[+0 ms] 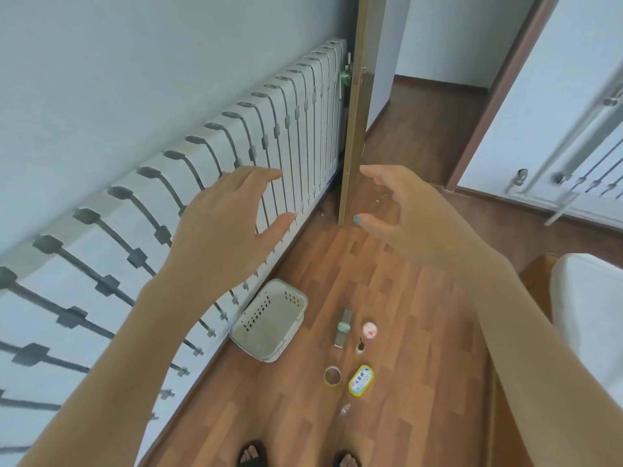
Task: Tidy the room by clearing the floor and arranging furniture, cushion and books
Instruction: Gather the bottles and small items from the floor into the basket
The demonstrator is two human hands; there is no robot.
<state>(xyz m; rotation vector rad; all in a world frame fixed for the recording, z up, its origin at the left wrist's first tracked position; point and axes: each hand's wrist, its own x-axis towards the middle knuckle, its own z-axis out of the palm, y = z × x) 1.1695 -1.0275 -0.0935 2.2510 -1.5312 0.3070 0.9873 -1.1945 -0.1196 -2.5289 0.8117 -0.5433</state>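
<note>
Your hands are up and hold nothing.
Your left hand (pixel 232 210) and right hand (pixel 401 210) spread loose above the basket (pixel 269 320) and small things on the floor (pixel 421 332).

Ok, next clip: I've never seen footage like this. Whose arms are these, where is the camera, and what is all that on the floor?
No machine here: a person wears one camera on the head, looking down past their own arms. The left hand and right hand are raised, fingers relaxed, holding nothing. On the wooden floor beside the radiator lies a white basket, and next to it small items: a tape roll, a yellow tin, a small bottle.
</note>
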